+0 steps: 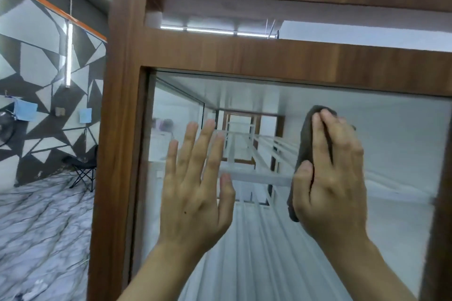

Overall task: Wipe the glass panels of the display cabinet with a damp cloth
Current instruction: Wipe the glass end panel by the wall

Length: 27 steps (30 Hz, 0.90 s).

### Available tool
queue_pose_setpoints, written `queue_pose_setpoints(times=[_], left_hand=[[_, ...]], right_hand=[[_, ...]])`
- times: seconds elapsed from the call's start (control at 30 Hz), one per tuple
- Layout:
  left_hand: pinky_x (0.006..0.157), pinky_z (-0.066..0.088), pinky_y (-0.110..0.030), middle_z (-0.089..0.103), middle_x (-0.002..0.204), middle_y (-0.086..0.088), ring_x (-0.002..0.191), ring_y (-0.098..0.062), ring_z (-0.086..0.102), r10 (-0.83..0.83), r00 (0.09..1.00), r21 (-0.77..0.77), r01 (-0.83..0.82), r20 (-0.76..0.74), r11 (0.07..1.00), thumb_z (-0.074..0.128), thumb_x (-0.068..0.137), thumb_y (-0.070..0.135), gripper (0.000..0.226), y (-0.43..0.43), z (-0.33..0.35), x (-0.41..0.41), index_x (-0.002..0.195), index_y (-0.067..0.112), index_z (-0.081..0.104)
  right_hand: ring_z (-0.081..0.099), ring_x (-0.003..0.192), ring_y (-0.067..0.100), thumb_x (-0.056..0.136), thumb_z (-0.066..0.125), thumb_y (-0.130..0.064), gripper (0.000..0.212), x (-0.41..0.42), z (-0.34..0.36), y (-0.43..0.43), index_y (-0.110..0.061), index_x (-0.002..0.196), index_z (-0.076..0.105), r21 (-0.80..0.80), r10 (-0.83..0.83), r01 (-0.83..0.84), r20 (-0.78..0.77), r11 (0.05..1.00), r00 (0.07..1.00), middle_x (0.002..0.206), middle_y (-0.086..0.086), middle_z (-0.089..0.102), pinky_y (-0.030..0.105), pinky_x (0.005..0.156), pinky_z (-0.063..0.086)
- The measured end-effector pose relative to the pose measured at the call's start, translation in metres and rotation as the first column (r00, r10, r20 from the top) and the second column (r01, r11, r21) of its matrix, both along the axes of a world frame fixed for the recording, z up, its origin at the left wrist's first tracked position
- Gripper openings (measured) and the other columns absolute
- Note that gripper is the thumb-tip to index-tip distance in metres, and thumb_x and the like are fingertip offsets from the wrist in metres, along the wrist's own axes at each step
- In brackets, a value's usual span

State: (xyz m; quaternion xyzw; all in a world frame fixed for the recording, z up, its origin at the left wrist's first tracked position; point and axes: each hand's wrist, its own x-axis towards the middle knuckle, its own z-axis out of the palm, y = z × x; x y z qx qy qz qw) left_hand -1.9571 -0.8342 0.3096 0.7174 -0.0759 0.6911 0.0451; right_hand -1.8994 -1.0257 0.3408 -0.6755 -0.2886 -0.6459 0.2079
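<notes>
A wooden display cabinet (122, 129) fills the view, with a large glass panel (391, 154) set in its brown frame. My right hand (335, 178) presses a dark grey cloth (305, 144) flat against the glass, fingers straight and pointing up. The cloth shows along the hand's left side and above the fingertips. My left hand (195, 183) lies flat on the glass to the left, fingers spread and straight, holding nothing. White shelves show through the glass.
A second framed opening (220, 14) sits above the panel. To the left there is marble-patterned floor (41, 227), a black folding chair (83, 168) and a black-and-white geometric wall (36, 61) with blue cloths hanging on it.
</notes>
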Motion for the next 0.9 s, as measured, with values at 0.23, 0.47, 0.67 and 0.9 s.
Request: queue_pose_setpoints(times=[0.23,0.47,0.67,0.9], left_hand=[[0.126,0.018,-0.056,0.033,0.164,-0.015,0.155,-0.035,0.024,-0.071,0.997,0.111,0.075,-0.043,0.991,0.041,0.101,0.021,0.056,-0.079,0.002,0.023,0.154,0.002,0.041],[0.126,0.011,-0.059,0.027,0.166,-0.015,0.157,-0.035,0.017,0.015,0.999,0.050,-0.013,-0.034,0.999,0.039,0.103,0.024,0.057,-0.106,-0.006,0.042,0.156,0.004,0.037],[0.125,0.013,-0.062,0.023,0.168,-0.014,0.157,-0.036,0.015,0.043,0.998,0.054,-0.040,-0.040,0.998,0.038,0.104,0.025,0.057,-0.104,-0.008,0.044,0.157,0.005,0.034],[0.125,0.014,-0.062,0.025,0.167,-0.014,0.157,-0.036,0.016,0.034,0.999,0.059,-0.032,-0.027,0.998,0.039,0.103,0.025,0.057,-0.103,-0.008,0.045,0.156,0.004,0.036]], right_hand=[[0.034,0.146,0.041,0.097,0.036,-0.012,0.058,0.011,-0.052,-0.064,0.007,0.151,0.037,0.151,-0.050,0.062,-0.083,0.987,0.995,0.158,0.022,0.036,0.040,0.127,0.019],[0.027,0.152,0.037,0.099,0.038,-0.013,0.058,0.027,-0.006,-0.089,0.006,0.154,0.035,-0.012,-0.028,0.027,-0.037,1.000,0.999,0.161,0.021,0.033,0.046,0.127,0.020],[0.032,0.148,0.037,0.097,0.033,-0.010,0.057,0.033,-0.025,-0.121,0.009,0.150,0.038,0.180,-0.046,0.057,-0.065,0.982,0.997,0.157,0.022,0.034,0.047,0.125,0.026],[0.024,0.154,0.034,0.100,0.038,-0.013,0.058,0.027,-0.028,-0.098,0.002,0.155,0.034,-0.017,-0.003,0.002,-0.044,1.000,0.999,0.163,0.018,0.031,0.047,0.127,0.020]])
